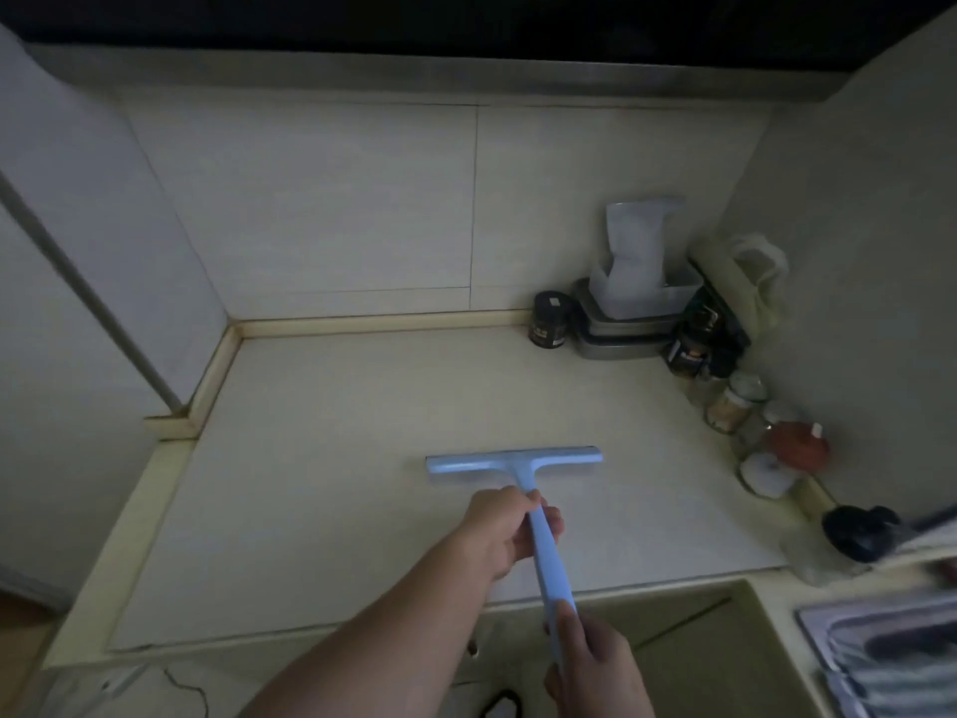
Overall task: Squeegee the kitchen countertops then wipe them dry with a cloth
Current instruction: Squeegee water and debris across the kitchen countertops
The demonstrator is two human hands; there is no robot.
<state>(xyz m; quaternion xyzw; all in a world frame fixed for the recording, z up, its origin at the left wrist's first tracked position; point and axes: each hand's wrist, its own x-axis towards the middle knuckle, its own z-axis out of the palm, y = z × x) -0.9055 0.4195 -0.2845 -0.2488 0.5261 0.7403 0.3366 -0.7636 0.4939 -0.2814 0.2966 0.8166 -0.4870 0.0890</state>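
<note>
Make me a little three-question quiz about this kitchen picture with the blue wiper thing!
1. True or false: both hands hold the squeegee.
2. Where does the squeegee's blade sit? A) in the sink B) on the countertop C) against the wall tiles
3. Fill in: the jars and stacked containers crowd the countertop's far ____ corner.

Key
1. True: the left hand grips the handle near the blade, and the right hand grips its lower end.
2. B
3. right
</note>
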